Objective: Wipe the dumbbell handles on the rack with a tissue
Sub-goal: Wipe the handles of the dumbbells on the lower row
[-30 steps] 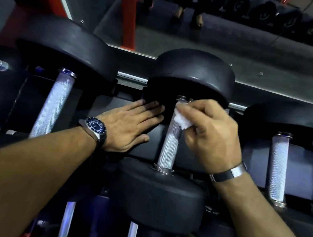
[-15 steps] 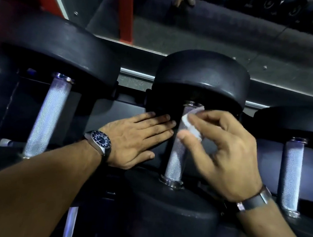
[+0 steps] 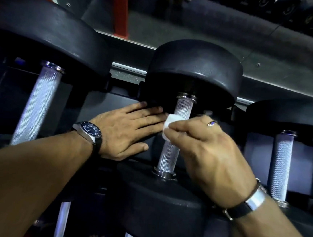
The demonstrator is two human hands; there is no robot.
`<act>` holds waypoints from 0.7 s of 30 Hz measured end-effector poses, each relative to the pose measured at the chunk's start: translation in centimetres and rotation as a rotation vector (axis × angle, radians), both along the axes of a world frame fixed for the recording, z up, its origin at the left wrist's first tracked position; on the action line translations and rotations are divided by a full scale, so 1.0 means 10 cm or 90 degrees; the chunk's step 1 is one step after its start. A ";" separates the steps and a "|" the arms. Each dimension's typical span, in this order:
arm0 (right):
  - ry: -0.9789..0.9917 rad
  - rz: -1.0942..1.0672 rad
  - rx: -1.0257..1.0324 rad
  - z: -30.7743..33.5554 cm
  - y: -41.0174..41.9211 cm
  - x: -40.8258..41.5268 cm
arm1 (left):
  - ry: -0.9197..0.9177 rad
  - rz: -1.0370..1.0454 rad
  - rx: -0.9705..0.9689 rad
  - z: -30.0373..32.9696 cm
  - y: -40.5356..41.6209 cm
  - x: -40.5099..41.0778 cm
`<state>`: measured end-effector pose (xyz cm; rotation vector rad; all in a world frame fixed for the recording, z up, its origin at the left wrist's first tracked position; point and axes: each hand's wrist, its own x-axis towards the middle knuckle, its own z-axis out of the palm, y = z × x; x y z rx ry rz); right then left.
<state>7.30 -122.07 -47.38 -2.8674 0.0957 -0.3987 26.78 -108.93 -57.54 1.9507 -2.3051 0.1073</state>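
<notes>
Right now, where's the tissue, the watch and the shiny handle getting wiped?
tissue [image 3: 168, 125], head view, white folded middle.
wristwatch [image 3: 90, 131], head view, dark dial face.
middle dumbbell handle [image 3: 167, 157], head view, knurled lower part.

Bare forearms, no sleeves; the left wrist's watch [image 3: 90, 131] has a dark blue dial (steel case) on a black strap. The right wrist's bracelet [image 3: 246, 203] — silver plate, black band; a ring [image 3: 212, 123] on one finger.

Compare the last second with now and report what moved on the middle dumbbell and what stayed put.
The right hand, pinching the tissue, slid down the middle handle from just under the far weight head to about its upper-middle, baring the knurled top. It neither picked up nor released anything. The left hand stayed flat on the rack beside the handle, and the dumbbells did not shift.
</notes>
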 end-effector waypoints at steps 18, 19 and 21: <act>0.051 0.016 0.014 0.14 -0.15 0.04 | -0.008 0.012 0.005 -0.01 0.00 0.00; 0.042 -0.017 0.013 0.16 -0.16 0.09 | -0.008 0.011 0.003 0.00 0.01 0.00; 0.090 0.007 -0.014 0.13 -0.02 0.10 | 0.003 0.008 0.006 0.00 0.01 0.00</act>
